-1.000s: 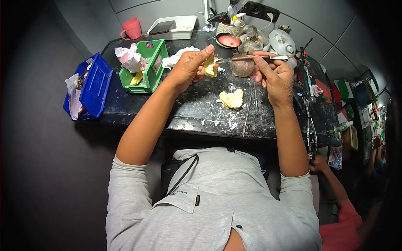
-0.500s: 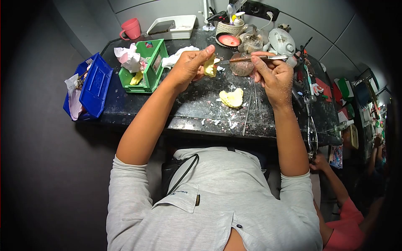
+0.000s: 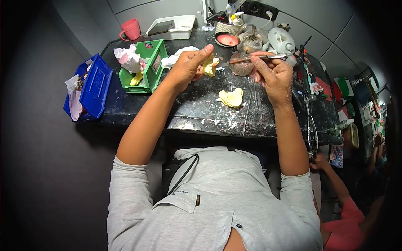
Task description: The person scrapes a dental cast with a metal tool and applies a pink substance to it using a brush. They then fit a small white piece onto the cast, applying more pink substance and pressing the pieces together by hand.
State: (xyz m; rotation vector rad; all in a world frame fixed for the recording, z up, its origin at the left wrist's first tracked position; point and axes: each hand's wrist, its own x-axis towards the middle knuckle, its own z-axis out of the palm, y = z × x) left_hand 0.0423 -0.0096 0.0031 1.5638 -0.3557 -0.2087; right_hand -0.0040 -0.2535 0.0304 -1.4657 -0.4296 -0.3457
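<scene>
My left hand (image 3: 189, 67) is closed around a yellow plaster dental cast (image 3: 210, 65), held up above the bench; a small pinkish-red patch shows on its side. In my right hand (image 3: 274, 77), a wax knife (image 3: 261, 60) with a brown handle and metal ends is pinched between thumb and fingers. Its blade points left toward the cast, with a small gap between them. A second yellow dental cast (image 3: 231, 98) lies on the bench between my forearms. Just behind the blade stands a round glass spirit burner (image 3: 241, 65), partly covered by my right hand.
A green bin (image 3: 157, 71) with paper and yellow pieces and a blue bin (image 3: 97, 94) stand left. Behind are a pink mug (image 3: 131, 29), a white tray (image 3: 182, 28) and a dish of pink wax (image 3: 228, 39). Tools line the right edge; another person's arm (image 3: 335, 180) is lower right.
The cast in my left hand has turned slightly and shifted a little left, away from the blade. My right hand keeps nearly the same place.
</scene>
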